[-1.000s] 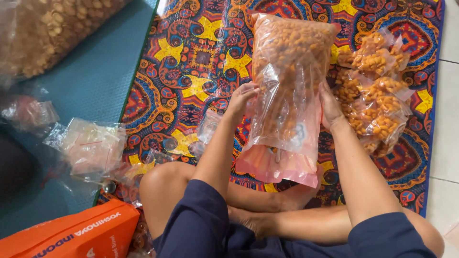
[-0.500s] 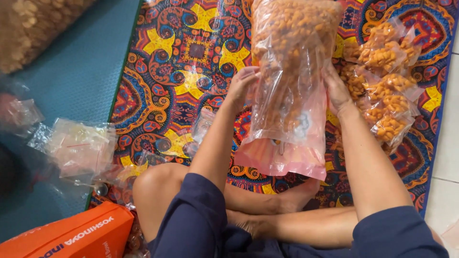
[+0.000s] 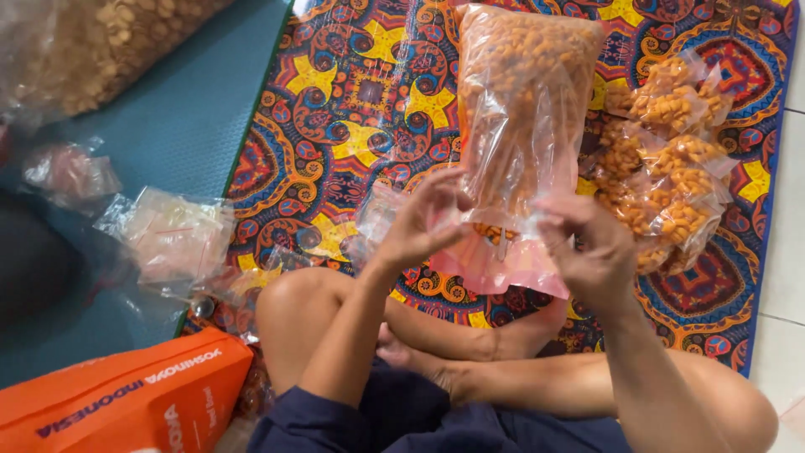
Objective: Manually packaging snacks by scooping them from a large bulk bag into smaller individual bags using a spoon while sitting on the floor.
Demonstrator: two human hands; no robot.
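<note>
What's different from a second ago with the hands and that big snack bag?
Both hands have slid down the big snack bag toward the person. The left hand and right hand, which had gripped its sides, now pinch at its open lower end. The bag still lies on the patterned mat. The small filled bags, empty bags and orange bag have not moved.

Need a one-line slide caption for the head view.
Seated person's left hand and right hand work at the near end of a big clear snack bag on a patterned mat.

One big snack bag [image 3: 524, 101], two hands [image 3: 419, 222]
</note>
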